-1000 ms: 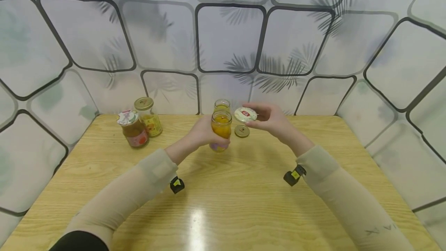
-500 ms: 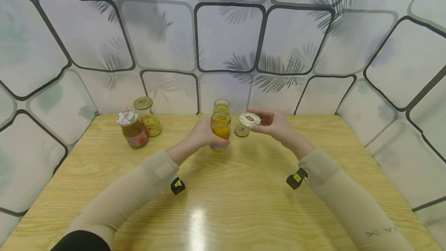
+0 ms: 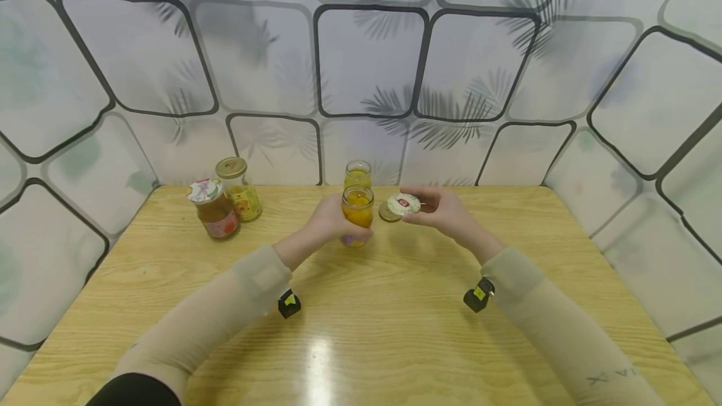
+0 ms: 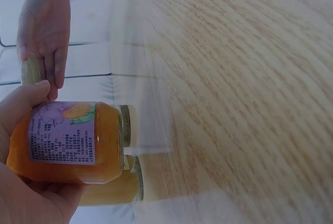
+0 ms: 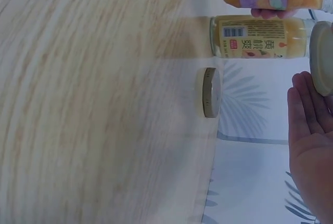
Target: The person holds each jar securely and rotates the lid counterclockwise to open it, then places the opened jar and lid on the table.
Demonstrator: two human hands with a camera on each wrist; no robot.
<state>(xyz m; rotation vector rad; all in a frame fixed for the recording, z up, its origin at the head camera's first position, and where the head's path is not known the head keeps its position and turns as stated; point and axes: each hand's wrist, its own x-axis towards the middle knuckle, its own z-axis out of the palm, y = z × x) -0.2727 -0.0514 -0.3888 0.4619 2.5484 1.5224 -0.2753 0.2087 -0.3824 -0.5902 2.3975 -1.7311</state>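
Note:
My left hand [image 3: 331, 218] grips an open glass jar [image 3: 358, 208] of orange fruit pieces around its side; its purple label [image 4: 62, 133] shows in the left wrist view. Between the thumb and fingers of my right hand [image 3: 448, 210] is a white patterned lid [image 3: 403, 203] with a red logo, held to the right of that jar. This lid overlaps a gold lid [image 3: 386, 213] in the head view. In the right wrist view the gold lid lies flat on the table, apart from the held one. Behind the gripped jar stands an open jar [image 5: 260, 38] with yellow contents.
On the wooden table's [image 3: 395, 318] left side stand two lidded jars: one with a white patterned lid and pink label [image 3: 217, 212], one gold-lidded with a yellow label [image 3: 241, 190]. A patterned wall [image 3: 372, 61] encloses the table's back and sides.
My right hand has brought the white lid lower and slightly right, from beside the jar's mouth to near the gold lid. The left hand and its jar have dipped slightly.

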